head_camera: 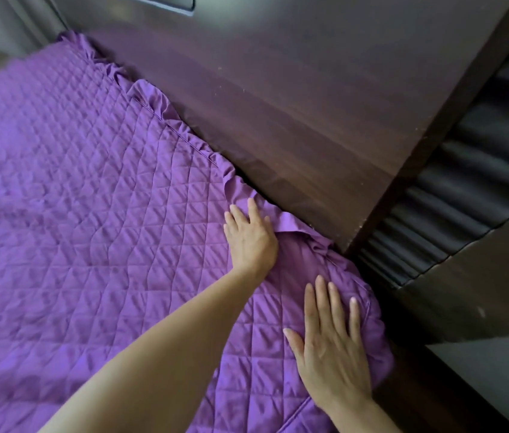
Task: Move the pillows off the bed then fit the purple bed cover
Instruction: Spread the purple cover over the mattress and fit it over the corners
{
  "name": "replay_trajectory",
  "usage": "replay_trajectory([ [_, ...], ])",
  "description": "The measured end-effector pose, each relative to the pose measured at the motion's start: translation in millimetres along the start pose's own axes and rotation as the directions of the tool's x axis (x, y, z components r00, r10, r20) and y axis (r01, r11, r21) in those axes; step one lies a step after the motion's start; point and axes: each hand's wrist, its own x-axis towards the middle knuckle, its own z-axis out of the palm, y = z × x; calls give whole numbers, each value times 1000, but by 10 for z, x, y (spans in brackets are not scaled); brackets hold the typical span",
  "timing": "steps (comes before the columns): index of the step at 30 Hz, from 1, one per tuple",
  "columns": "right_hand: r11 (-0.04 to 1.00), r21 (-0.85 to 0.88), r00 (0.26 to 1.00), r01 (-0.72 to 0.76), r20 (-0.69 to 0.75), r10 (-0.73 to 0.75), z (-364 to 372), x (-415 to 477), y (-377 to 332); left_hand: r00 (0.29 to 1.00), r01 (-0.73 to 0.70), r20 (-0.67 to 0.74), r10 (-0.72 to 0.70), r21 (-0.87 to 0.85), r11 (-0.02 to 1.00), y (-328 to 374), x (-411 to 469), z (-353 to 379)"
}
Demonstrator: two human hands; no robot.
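Observation:
The purple quilted bed cover [97, 220] lies spread over the bed and fills the left and middle of the head view. Its ruffled edge [181, 120] runs along the dark wooden headboard. My left hand [251, 237] rests flat on the cover near the ruffle at the headboard, fingers apart. Lower down, my right hand [331, 342] lies flat at the cover's corner by the bed's right edge, fingers spread. Neither hand holds anything. No pillows are in view.
The dark wooden headboard [293, 98] stands along the far side of the bed. A black pleated panel [465, 176] and a dark bedside surface [481, 307] sit to the right. Pale curtains [0, 23] hang at the far left.

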Motion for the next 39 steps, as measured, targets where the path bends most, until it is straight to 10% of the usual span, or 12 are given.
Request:
replay_trajectory([
  [7, 992, -19, 991, 124, -51, -124, -96, 570, -20, 998, -46, 29, 51, -148, 988, -16, 62, 13],
  [15, 989, 75, 982, -130, 148, 118, -111, 676, 169, 985, -137, 48, 164, -347, 928, 134, -49, -53],
  [20, 988, 50, 983, -149, 120, 143, -128, 586, 227, 994, -80, 76, 75, 64, 995, 87, -108, 50],
  [26, 993, -29, 993, -117, 14, 118, -147, 359, 96, 818, -535, 311, 484, 103, 838, 21, -259, -19],
  [39, 965, -129, 972, -229, 33, 235, -173, -143, 86, 726, -654, 496, 478, 281, 703, -655, -1172, -278],
])
